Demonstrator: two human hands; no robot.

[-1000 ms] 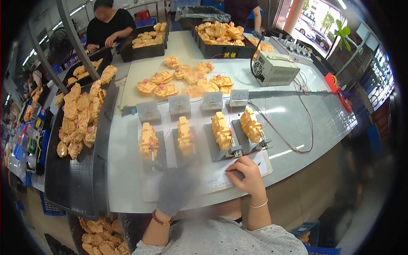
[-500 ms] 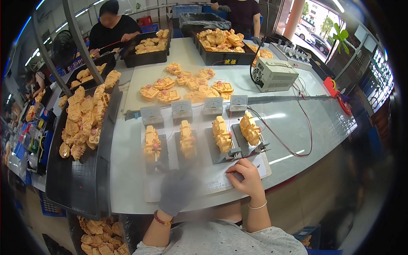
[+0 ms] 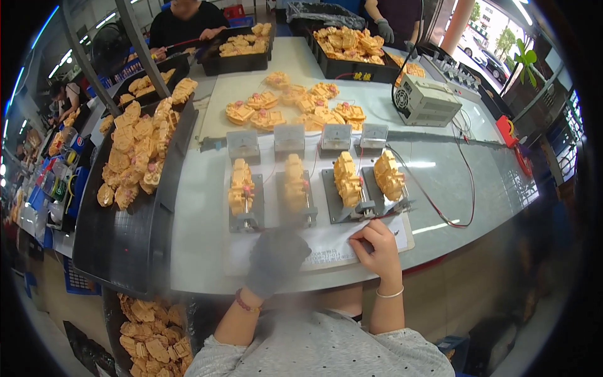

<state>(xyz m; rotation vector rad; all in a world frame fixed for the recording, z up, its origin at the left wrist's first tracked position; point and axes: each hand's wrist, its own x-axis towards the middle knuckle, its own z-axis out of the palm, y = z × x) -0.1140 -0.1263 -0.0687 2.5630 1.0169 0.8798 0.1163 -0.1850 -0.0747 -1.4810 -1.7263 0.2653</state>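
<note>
My left hand [image 3: 276, 259], in a grey glove and blurred, hovers over the paper sheet [image 3: 330, 252] in front of the two left test fixtures; its fingers do not show clearly. My bare right hand [image 3: 378, 248] rests low with curled, pinched fingers, just in front of the clamp [image 3: 365, 209] of a right-hand fixture. Whatever those fingertips hold, if anything, is hidden. Several grey fixtures stand in a row, each bearing an orange-yellow plastic assembly [image 3: 347, 179]. Behind them stand small clear-fronted analog meters [image 3: 336, 137].
Loose orange-yellow assemblies [image 3: 295, 103] lie behind the meters. A black tray [image 3: 116, 251] with more stands at left; another black bin [image 3: 352, 70] is at the back. A beige power supply [image 3: 430, 103] with a red-and-black cable [image 3: 468, 188] sits right. Two people work across the table.
The whole view has shifted, so the table appears higher and further right. My left hand stays near the fixtures' front, slightly less blurred. My right hand keeps its curled shape.
</note>
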